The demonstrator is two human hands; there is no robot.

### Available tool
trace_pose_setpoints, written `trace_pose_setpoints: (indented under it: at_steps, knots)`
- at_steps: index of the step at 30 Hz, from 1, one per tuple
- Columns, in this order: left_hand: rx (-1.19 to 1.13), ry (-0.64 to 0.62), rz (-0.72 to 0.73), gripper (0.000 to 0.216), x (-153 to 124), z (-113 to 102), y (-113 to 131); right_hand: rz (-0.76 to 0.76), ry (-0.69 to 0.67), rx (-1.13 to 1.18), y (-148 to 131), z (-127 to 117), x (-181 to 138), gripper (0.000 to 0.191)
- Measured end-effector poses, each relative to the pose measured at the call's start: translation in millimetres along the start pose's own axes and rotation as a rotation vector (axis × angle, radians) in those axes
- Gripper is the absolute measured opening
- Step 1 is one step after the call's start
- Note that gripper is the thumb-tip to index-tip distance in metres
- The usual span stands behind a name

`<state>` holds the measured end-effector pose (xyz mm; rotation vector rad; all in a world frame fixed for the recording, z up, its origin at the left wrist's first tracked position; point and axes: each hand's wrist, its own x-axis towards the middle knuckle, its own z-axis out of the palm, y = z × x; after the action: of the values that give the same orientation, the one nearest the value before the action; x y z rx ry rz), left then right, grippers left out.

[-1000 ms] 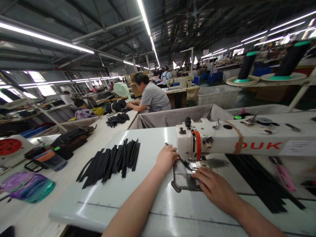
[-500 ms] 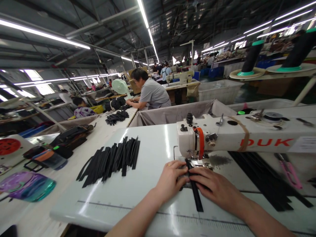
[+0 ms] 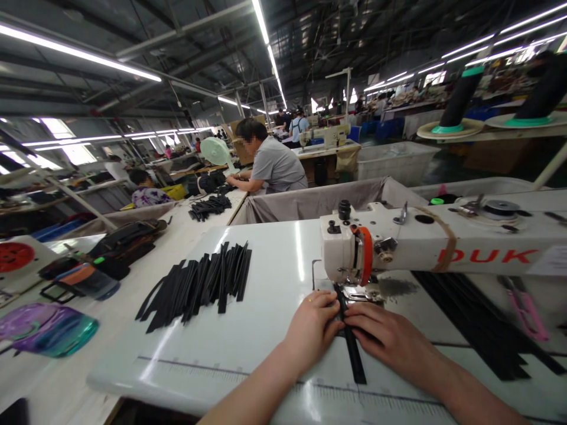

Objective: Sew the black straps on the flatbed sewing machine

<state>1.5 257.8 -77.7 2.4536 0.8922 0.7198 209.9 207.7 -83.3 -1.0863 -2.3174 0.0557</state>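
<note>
A narrow black fabric strip (image 3: 355,359) lies under the needle end of a white sewing machine (image 3: 410,245), its near end trailing toward me over the table. My left hand (image 3: 311,326) is closed on the strip's left edge, fingertips close to the presser foot. From the other side, my right hand (image 3: 390,335) grips the same strip with bent fingers. The strip's far end is hidden under the machine head. To the left, several black strips (image 3: 199,284) lie in a fanned row; longer black strips (image 3: 476,333) lie to the right, partly behind the machine arm.
Pink-handled thread snips (image 3: 527,313) lie at the right. On the left bench stand a purple-and-teal container (image 3: 46,330) and a clear mug (image 3: 91,282). Ruler marks (image 3: 212,369) run along the front of the table. A co-worker (image 3: 277,159) sits beyond, near a pale green fan (image 3: 215,151).
Both hands and the strip stay nearly in place at the machine, with only a very slight shift. The whole view has moved a little.
</note>
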Motion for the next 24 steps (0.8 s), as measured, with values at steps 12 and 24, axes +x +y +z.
trace_pose_setpoints:
  at_steps: [12,24]
  knots:
    - [0.127,-0.050,0.002,0.017,5.9,4.6,6.1,0.066,0.006,0.036,-1.8,-0.2,-0.5,0.022]
    - [0.149,0.015,-0.010,0.020,11.4,11.0,0.9,0.061,-0.006,0.089,-2.9,-4.9,2.3,0.029]
